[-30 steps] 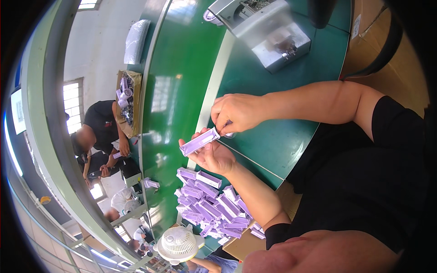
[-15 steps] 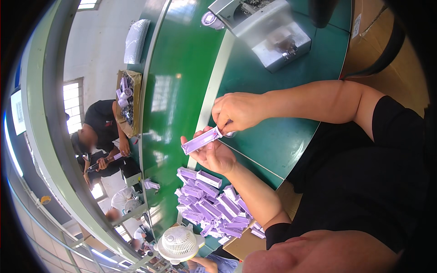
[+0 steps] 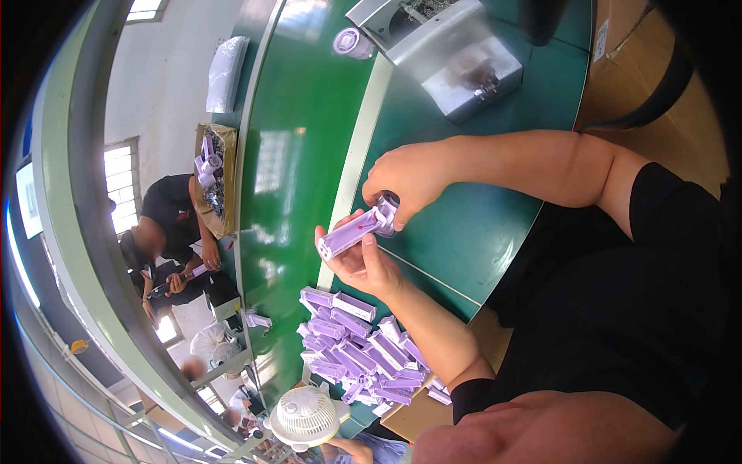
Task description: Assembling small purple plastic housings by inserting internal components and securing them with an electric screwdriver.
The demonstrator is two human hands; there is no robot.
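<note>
My left hand is palm up, its fingers and thumb closed round a long, trough-shaped lavender plastic housing. A small red spot shows inside the trough. My right hand curls over a round, silvery-lavender piece with a dark opening. That piece meets the upper end of the housing; whether the two are joined I cannot tell. Close to my left forearm, a heap of similar lavender housings lies on the green worktop.
Beyond my right hand stands a metal fixture. A round lavender part lies on the green belt. A white fan stands past the heap. Across the belt, a co-worker in a dark shirt sits near a cardboard box of parts.
The round piece, mostly hidden under my right hand before, now shows at the housing's end. The housing has shifted slightly right and turned, and my right fingers have spread round the piece.
</note>
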